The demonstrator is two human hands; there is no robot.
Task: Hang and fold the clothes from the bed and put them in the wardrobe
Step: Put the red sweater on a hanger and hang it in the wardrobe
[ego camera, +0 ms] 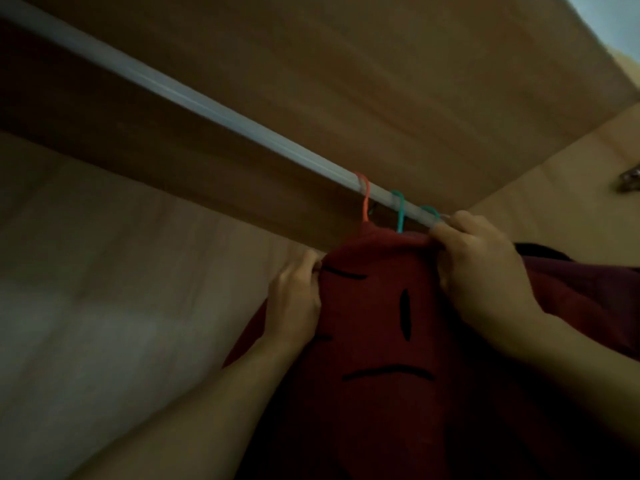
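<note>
At 9 o'clock left hand (294, 296) pinching garment (381, 323) shoulder; at 2 right hand (485, 271) gripping other shoulder, nearer rail (207, 102) running 10-to-4. At 12 hook (365, 199) sitting over it.

The view looks up inside a brown wood-grain laminate wardrobe (381, 81). A pale grey round hanging rail (173, 95) runs diagonally under its top panel towards the right-hand side wall (554, 195), where a small shiny metal fitting (628, 181) sits. The light is dim; a pale bluish strip (609, 15) shows in the top right corner.
</note>
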